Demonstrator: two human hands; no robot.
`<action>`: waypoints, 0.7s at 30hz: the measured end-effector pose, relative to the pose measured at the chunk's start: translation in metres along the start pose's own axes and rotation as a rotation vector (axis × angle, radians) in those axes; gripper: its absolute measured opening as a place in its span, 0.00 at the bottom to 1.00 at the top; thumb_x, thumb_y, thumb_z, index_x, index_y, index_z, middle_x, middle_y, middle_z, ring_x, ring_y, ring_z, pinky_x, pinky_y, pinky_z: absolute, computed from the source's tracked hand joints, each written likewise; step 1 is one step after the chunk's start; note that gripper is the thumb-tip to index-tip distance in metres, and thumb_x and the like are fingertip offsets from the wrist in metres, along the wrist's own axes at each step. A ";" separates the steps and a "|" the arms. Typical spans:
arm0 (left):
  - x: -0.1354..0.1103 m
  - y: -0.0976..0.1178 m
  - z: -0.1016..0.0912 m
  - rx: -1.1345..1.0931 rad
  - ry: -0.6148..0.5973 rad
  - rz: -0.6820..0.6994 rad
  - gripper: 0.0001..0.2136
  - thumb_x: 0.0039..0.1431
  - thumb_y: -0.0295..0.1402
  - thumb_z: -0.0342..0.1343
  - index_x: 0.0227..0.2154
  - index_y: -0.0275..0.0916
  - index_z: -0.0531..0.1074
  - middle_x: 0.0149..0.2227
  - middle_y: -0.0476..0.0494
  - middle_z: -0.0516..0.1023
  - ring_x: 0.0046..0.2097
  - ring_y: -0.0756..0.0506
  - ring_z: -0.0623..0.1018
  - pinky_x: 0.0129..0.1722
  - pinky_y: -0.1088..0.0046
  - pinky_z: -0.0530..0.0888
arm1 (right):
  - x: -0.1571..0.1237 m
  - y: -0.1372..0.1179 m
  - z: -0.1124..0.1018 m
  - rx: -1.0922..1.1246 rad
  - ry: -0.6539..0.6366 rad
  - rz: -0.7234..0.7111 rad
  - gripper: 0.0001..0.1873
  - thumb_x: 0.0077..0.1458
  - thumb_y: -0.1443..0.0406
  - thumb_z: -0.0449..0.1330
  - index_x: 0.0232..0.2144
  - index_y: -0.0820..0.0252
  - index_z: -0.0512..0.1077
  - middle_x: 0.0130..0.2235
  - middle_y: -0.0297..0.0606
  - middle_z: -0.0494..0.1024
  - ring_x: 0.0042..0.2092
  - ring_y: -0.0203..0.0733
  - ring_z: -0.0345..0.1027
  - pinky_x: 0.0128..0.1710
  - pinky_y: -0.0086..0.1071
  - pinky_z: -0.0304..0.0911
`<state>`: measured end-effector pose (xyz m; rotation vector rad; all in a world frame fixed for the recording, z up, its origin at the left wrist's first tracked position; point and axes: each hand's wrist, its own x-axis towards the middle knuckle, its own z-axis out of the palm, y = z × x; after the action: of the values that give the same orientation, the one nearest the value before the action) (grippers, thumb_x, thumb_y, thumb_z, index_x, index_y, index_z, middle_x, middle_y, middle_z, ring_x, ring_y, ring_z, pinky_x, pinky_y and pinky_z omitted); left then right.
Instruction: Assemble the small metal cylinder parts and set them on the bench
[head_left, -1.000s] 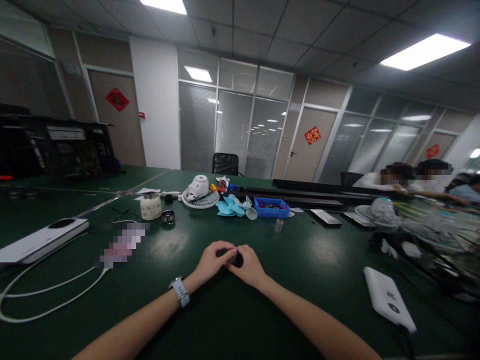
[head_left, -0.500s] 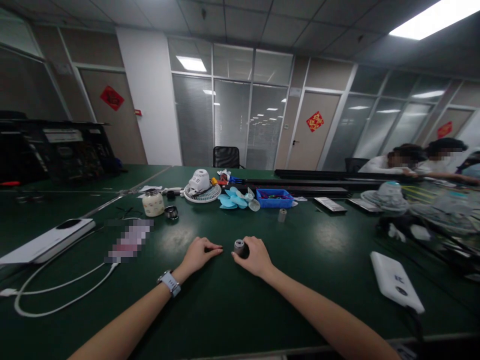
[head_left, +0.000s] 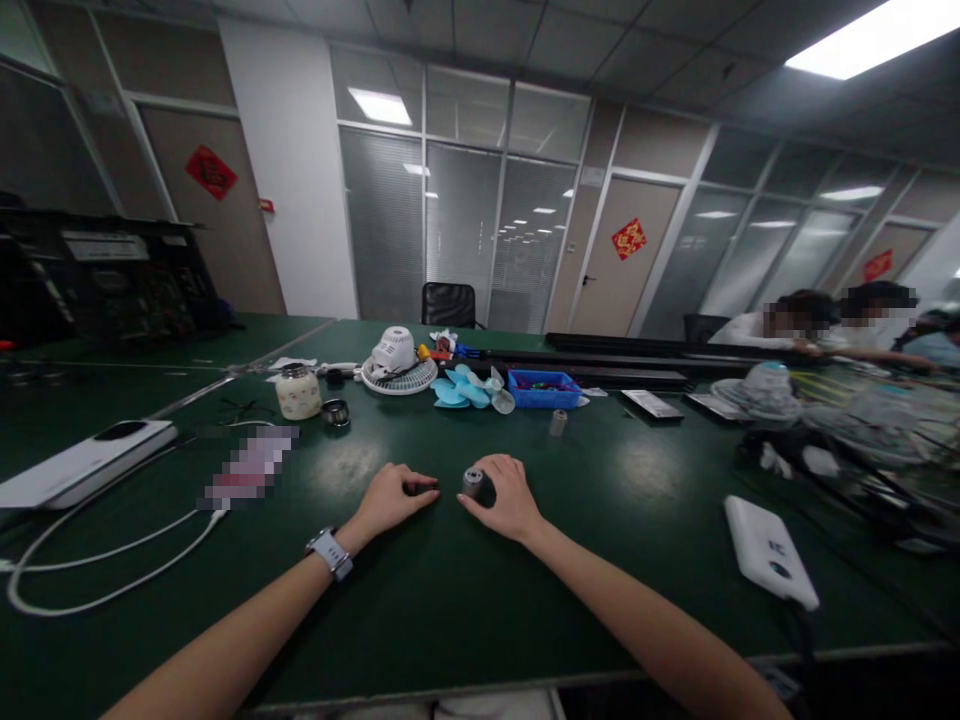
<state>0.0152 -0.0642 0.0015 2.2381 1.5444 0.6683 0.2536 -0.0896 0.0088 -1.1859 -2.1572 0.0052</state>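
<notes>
Our right hand (head_left: 506, 495) has its fingers curved round a small metal motor (head_left: 472, 483), thumb on the near side, pinching it upright; whether its base rests on the desk (head_left: 420, 600), we cannot tell. Our left hand (head_left: 394, 497) is just beside, apart from the motor, thumb and fingertips drawn close; we cannot tell whether anything small sits between them. The motor is set back from the middle of the desk's near edge. If our grip slackens or the left fingers bump it, we think its round body could tip and roll off that edge. Toward the far edge, a second motor (head_left: 558, 423) stands before a blue tray (head_left: 547, 398); a careless reach might topple it. Leftward, our forearm could snag the white cable (head_left: 112, 603) and drag the phone (head_left: 251, 465).
</notes>
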 end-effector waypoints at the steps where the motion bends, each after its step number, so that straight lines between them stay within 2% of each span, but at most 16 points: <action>1: 0.000 0.001 0.000 -0.001 0.012 -0.003 0.24 0.52 0.54 0.53 0.44 0.46 0.78 0.33 0.43 0.77 0.37 0.42 0.73 0.33 0.70 0.65 | 0.000 0.001 0.000 -0.021 0.001 -0.010 0.21 0.52 0.51 0.60 0.43 0.57 0.70 0.46 0.41 0.71 0.51 0.46 0.61 0.52 0.41 0.54; 4: 0.000 0.002 0.001 -0.023 0.063 -0.030 0.27 0.53 0.56 0.50 0.46 0.45 0.77 0.31 0.44 0.76 0.36 0.42 0.73 0.32 0.70 0.64 | 0.004 0.010 -0.002 -0.118 -0.006 -0.040 0.22 0.52 0.48 0.59 0.42 0.56 0.71 0.49 0.42 0.70 0.55 0.48 0.58 0.55 0.43 0.51; 6: 0.001 0.002 0.002 -0.051 0.093 -0.057 0.27 0.55 0.56 0.47 0.46 0.43 0.77 0.31 0.44 0.76 0.36 0.42 0.73 0.32 0.70 0.64 | 0.011 0.026 -0.004 -0.198 -0.010 -0.034 0.23 0.52 0.47 0.58 0.41 0.56 0.72 0.51 0.43 0.69 0.57 0.49 0.55 0.57 0.44 0.48; 12: 0.002 -0.001 0.003 -0.154 0.116 -0.070 0.23 0.58 0.51 0.45 0.41 0.40 0.77 0.34 0.43 0.78 0.38 0.43 0.74 0.34 0.69 0.66 | 0.052 0.106 -0.012 -0.527 0.019 0.137 0.25 0.52 0.47 0.57 0.43 0.59 0.73 0.57 0.49 0.64 0.62 0.55 0.46 0.60 0.51 0.38; 16: 0.000 0.004 0.001 -0.179 0.109 -0.080 0.23 0.58 0.50 0.45 0.40 0.39 0.77 0.35 0.42 0.79 0.38 0.42 0.74 0.35 0.68 0.67 | 0.082 0.153 -0.017 -0.707 0.008 0.250 0.26 0.52 0.49 0.58 0.44 0.63 0.73 0.57 0.54 0.63 0.62 0.57 0.44 0.60 0.51 0.34; 19: 0.000 0.006 -0.001 -0.193 0.116 -0.088 0.22 0.59 0.49 0.44 0.40 0.39 0.77 0.36 0.42 0.79 0.40 0.41 0.75 0.37 0.67 0.68 | 0.094 0.164 -0.017 -0.752 0.003 0.324 0.25 0.53 0.52 0.58 0.45 0.65 0.72 0.57 0.57 0.63 0.63 0.58 0.44 0.59 0.52 0.34; 21: 0.001 0.005 -0.001 -0.207 0.137 -0.101 0.22 0.61 0.46 0.41 0.40 0.40 0.76 0.37 0.43 0.79 0.41 0.41 0.75 0.39 0.67 0.68 | 0.093 0.154 -0.013 -0.731 0.079 0.359 0.27 0.54 0.54 0.58 0.50 0.66 0.69 0.60 0.58 0.60 0.63 0.58 0.43 0.59 0.53 0.34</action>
<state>0.0188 -0.0650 0.0048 1.9856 1.5616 0.9229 0.3423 0.0671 0.0227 -1.9244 -1.8873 -0.7111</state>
